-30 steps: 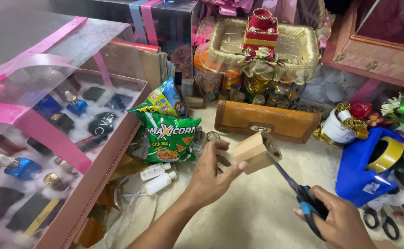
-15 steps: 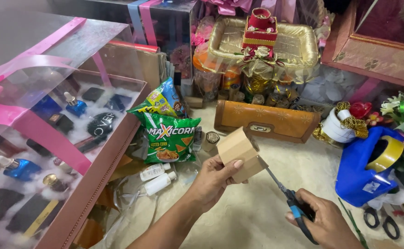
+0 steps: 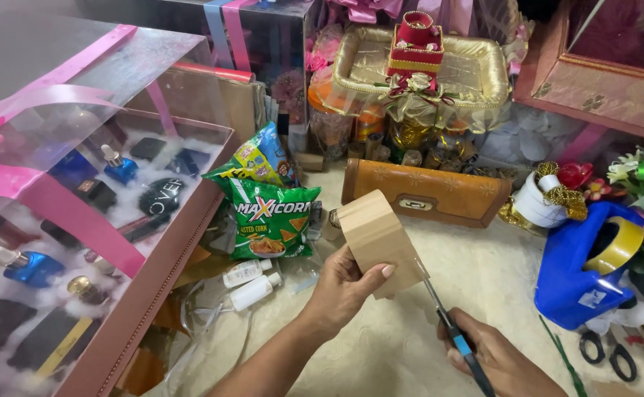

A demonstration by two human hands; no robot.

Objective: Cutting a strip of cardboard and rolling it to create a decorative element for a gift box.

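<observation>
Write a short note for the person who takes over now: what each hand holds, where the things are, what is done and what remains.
Left hand: grips the small tan box from below, held up over the cream cloth.
Right hand: holds the scissors, tip touching the box's lower right edge.
Nearby: green snack bag, brown clutch, blue tape dispenser, a second pair of scissors.
Done: box and scissors brought together.
Left: no cut or opening visible on the box.

The cardboard piece (image 3: 378, 240) sits between the snack bag (image 3: 269, 217) on its left and the tape dispenser (image 3: 585, 270) on its right.
</observation>
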